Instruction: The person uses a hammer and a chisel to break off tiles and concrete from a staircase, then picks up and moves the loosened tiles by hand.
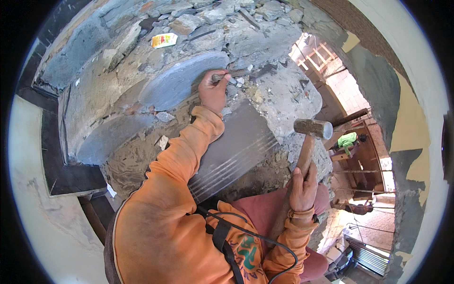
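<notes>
1. My left hand grips a chisel, tip set against broken concrete.
2. My right hand holds a hammer raised beside it.
3. I judge chipping partly done: rubble lies around the left hand, much slab remains.

A broken concrete floor with loose rubble is seen, lit by daylight. A pale plastered wall with a dark border is seen at the left. At the right a brick wall and grey plaster are seen. Below, wooden frames and a corrugated sheet are seen in sunlight.
</notes>
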